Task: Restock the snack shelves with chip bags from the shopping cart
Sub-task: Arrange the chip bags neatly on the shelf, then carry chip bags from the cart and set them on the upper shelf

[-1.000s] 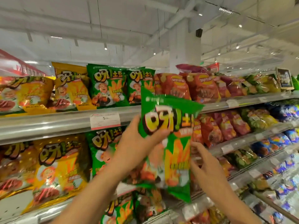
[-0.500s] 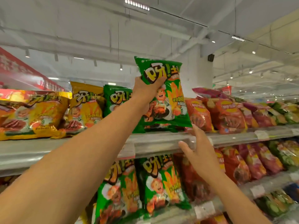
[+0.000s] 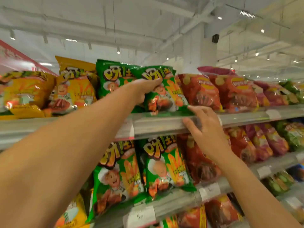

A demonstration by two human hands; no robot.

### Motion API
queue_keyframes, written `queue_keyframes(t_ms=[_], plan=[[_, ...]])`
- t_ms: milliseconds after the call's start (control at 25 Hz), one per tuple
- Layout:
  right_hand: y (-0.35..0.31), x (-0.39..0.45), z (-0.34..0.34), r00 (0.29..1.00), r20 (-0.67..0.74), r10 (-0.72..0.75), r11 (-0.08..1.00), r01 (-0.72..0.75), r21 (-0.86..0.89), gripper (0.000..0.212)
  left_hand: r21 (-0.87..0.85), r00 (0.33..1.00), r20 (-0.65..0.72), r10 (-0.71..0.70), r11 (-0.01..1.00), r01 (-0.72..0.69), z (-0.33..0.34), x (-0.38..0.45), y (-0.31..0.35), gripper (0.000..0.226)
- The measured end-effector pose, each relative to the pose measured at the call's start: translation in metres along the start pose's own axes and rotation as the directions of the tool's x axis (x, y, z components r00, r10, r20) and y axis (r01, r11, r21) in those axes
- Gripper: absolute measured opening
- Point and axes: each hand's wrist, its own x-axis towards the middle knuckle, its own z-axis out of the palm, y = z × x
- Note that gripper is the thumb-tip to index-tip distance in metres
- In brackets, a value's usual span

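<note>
Head view, near to far. Two bare forearms reach up from the lower edge toward stocked snack shelves. Right hand (image 3: 206, 129): fingers spread and only loosely bent, holding nothing, hovering in front of the top shelf rail (image 3: 158, 124) with the fingertips just beside the lower right corner of the green chip bag (image 3: 166, 94). Left hand (image 3: 142, 89): fingers and thumb curled over the upper part of that bag, gripping it. The bag stands upright on the top shelf, its base at the rail, a second green bag (image 3: 113, 78) just behind and to its left, and red chip bags (image 3: 200, 91) touching its right side. Further left on the same shelf lie yellow bags (image 3: 74, 89). Below the rail, the middle shelf carries two more green bags (image 3: 164, 168) beside red bags (image 3: 243, 145); white price labels (image 3: 141, 216) sit on the shelf edge beneath. Beyond, white ceiling beams and small lights (image 3: 219, 18).
</note>
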Motion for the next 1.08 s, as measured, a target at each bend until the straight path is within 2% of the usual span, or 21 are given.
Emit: queue_keyframes(t_ms=[80, 120, 160, 200, 240, 280, 320, 360, 440, 520, 560, 640, 720, 800, 880, 960, 1080], plan=[[-0.004, -0.002, -0.001, 1.0, 0.003, 0.01, 1.0, -0.01, 0.01, 0.05, 0.075, 1.0, 0.007, 0.014, 0.997, -0.015, -0.002, -0.008, 0.0, 0.059], [-0.007, -0.003, -0.003, 1.0, -0.008, 0.018, 0.999, -0.018, 0.038, 0.052, 0.151, 0.998, -0.03, 0.055, 0.987, -0.05, -0.002, -0.01, 0.001, 0.08], [-0.008, -0.009, -0.006, 0.999, -0.031, 0.032, 0.997, -0.029, 0.077, 0.055, 0.305, 0.985, -0.117, 0.131, 0.948, -0.09, -0.001, -0.011, 0.0, 0.1], [-0.008, -0.015, -0.01, 0.997, -0.068, 0.043, 0.993, -0.035, 0.112, 0.056, 0.497, 0.938, -0.224, 0.263, 0.859, -0.123, -0.001, -0.013, -0.002, 0.111], [-0.008, -0.023, -0.015, 0.993, -0.108, 0.051, 0.991, -0.037, 0.127, 0.056, 0.65, 0.857, -0.273, 0.437, 0.741, -0.171, 0.001, -0.019, -0.006, 0.111], [-0.007, -0.033, -0.021, 0.988, -0.14, 0.062, 0.991, -0.044, 0.128, 0.054, 0.729, 0.761, -0.262, 0.593, 0.638, -0.246, 0.005, -0.03, -0.011, 0.105], [-0.003, -0.044, -0.026, 0.984, -0.159, 0.075, 0.991, -0.055, 0.124, 0.052, 0.748, 0.675, -0.215, 0.705, 0.564, -0.351, 0.013, -0.044, -0.016, 0.096], [0.003, -0.059, -0.03, 0.981, -0.163, 0.102, 0.989, -0.083, 0.121, 0.051, 0.733, 0.618, -0.148, 0.772, 0.506, -0.455, 0.028, -0.06, -0.027, 0.086], [0.015, -0.095, -0.037, 0.973, -0.146, 0.178, 0.979, -0.16, 0.125, 0.047, 0.663, 0.554, 0.075, 0.829, 0.373, -0.649, 0.067, -0.086, -0.057, 0.067], [0.031, -0.143, -0.041, 0.955, -0.104, 0.278, 0.957, -0.266, 0.12, 0.042, 0.508, 0.461, 0.355, 0.813, 0.246, -0.825, 0.114, -0.11, -0.103, 0.056], [0.039, -0.173, -0.043, 0.939, -0.069, 0.336, 0.938, -0.327, 0.112, 0.039, 0.418, 0.439, 0.462, 0.771, 0.247, -0.874, 0.138, -0.123, -0.133, 0.055], [0.053, -0.237, -0.043, 0.884, -0.001, 0.467, 0.882, -0.466, 0.076, 0.035, 0.308, 0.484, 0.608, 0.629, 0.375, -0.874, 0.174, -0.145, -0.198, 0.054], [0.068, -0.304, -0.044, 0.762, 0.025, 0.648, 0.762, -0.647, -0.02, 0.037, 0.26, 0.555, 0.702, 0.446, 0.565, -0.783, 0.201, -0.16, -0.262, 0.053], [0.08, -0.371, -0.044, 0.553, 0.064, 0.831, 0.557, -0.826, -0.084, 0.039, 0.261, 0.565, 0.776, 0.279, 0.674, -0.691, 0.225, -0.166, -0.319, 0.054], [0.086, -0.427, -0.048, 0.33, 0.121, 0.936, 0.343, -0.933, -0.112, 0.041, 0.288, 0.554, 0.818, 0.153, 0.725, -0.626, 0.246, -0.167, -0.363, 0.053], [0.089, -0.471, -0.052, 0.133, 0.126, 0.983, 0.15, -0.98, -0.132, 0.039, 0.332, 0.544, 0.838, 0.034, 0.759, -0.56, 0.263, -0.166, -0.397, 0.054], [0.093, -0.512, -0.056, -0.107, 0.132, 0.986, -0.094, -0.99, -0.103, 0.039, 0.387, 0.527, 0.845, -0.094, 0.787, -0.48, 0.285, -0.162, -0.435, 0.056]])
